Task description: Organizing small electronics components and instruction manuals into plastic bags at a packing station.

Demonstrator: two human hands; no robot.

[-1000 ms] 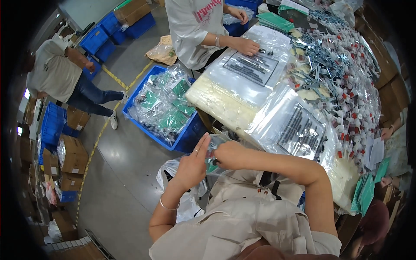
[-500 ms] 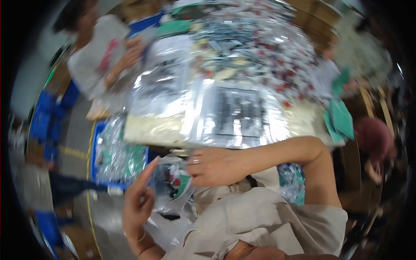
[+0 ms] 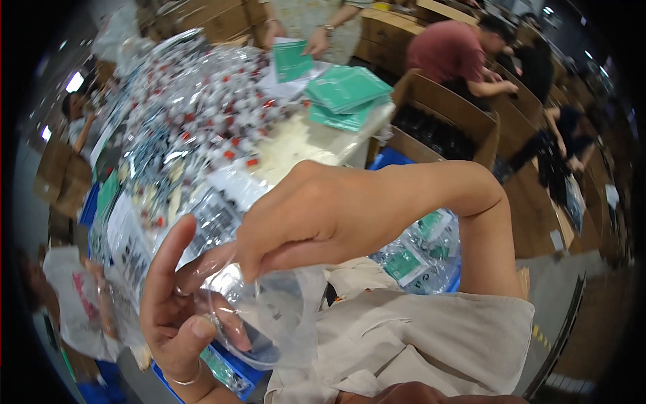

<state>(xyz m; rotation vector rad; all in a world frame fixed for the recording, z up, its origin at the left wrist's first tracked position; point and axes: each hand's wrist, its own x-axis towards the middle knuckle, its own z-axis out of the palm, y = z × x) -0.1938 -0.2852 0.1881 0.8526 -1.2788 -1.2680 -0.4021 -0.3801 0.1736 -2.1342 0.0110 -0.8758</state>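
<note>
A clear plastic bag (image 3: 276,316) hangs open-mouthed in front of my chest. My right hand (image 3: 303,219) arches over it from the right, fingers bent down and pinching its upper edge. On the other side, my left hand (image 3: 171,303) has its index finger raised. Its lower fingers curl behind the bag's film, and the thumb lies at the rim, gripping it. Through the film I cannot make out clear contents. Beyond my hands, a table is heaped with small white bottles with red caps (image 3: 222,111) and clear packets.
Green packets (image 3: 346,91) are stacked at the table's far right corner, near a co-worker's hands (image 3: 316,42). A blue bin (image 3: 454,266) of bagged packets stands right of my body. An open carton (image 3: 447,101) holds dark items. Another person (image 3: 87,303) is at the left.
My view has swung right. My hands have risen closer to the camera and come together at the bag, which is now lifted. The left hand has moved from beside the bag onto its rim.
</note>
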